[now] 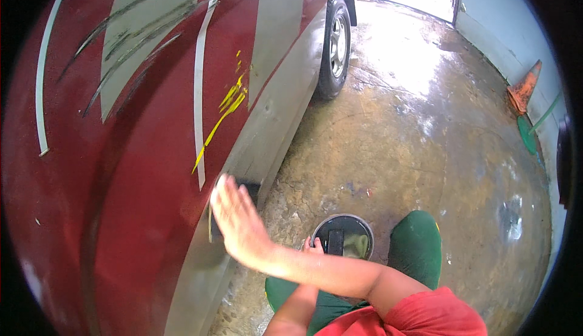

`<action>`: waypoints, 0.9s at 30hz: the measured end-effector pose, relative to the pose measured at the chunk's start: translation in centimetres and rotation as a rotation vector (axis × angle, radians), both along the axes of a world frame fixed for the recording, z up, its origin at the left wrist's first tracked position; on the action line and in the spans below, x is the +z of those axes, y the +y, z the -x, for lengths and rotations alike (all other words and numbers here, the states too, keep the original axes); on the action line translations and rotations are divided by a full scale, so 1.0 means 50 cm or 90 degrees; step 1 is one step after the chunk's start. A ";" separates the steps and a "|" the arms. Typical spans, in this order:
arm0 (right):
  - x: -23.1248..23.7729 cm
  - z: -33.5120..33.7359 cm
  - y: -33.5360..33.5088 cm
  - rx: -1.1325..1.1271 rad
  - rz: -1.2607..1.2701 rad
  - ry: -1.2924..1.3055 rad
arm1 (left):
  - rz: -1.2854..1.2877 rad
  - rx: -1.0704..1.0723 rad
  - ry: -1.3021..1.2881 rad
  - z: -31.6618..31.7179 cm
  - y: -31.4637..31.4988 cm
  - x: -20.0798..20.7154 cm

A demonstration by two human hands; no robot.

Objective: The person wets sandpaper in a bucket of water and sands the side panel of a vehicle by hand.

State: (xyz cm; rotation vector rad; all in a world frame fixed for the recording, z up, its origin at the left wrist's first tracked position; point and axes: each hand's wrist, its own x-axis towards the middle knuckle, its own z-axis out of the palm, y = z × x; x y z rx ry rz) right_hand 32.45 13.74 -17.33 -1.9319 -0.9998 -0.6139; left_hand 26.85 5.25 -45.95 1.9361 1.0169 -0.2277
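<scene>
Reaching across my body, my right hand (240, 220) lies with its fingers nearly straight against the lower grey strip of a maroon car (152, 172). Under the palm is a dark flat piece (251, 189), perhaps sandpaper, its edges showing on both sides of the hand; the hand is slightly blurred. Lower down, my left hand (314, 246) has its fingers curled at the rim of a round black bucket (370, 229) on the floor. A dark rectangular block (335, 242) and something greenish are inside the bucket.
Dark scratches, yellow scrapes (225, 117), white strips (200, 81) and grey bands mark the car's side. A wheel (336, 44) stands farther ahead. Wet concrete floor (425, 135) runs to a pale wall on the right, where an orange cone (525, 90) and a green-handled tool (527, 134) lean.
</scene>
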 end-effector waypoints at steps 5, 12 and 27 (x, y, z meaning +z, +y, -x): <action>0.079 -0.089 0.004 -0.100 -0.007 0.129 | -0.050 0.006 -0.091 0.041 0.034 -0.017; 0.014 -0.036 0.004 -0.010 0.028 0.011 | -0.019 0.050 -0.232 0.043 0.008 -0.013; 0.025 -0.124 -0.007 0.217 -0.456 0.439 | -0.108 -0.082 -0.073 0.040 0.010 0.012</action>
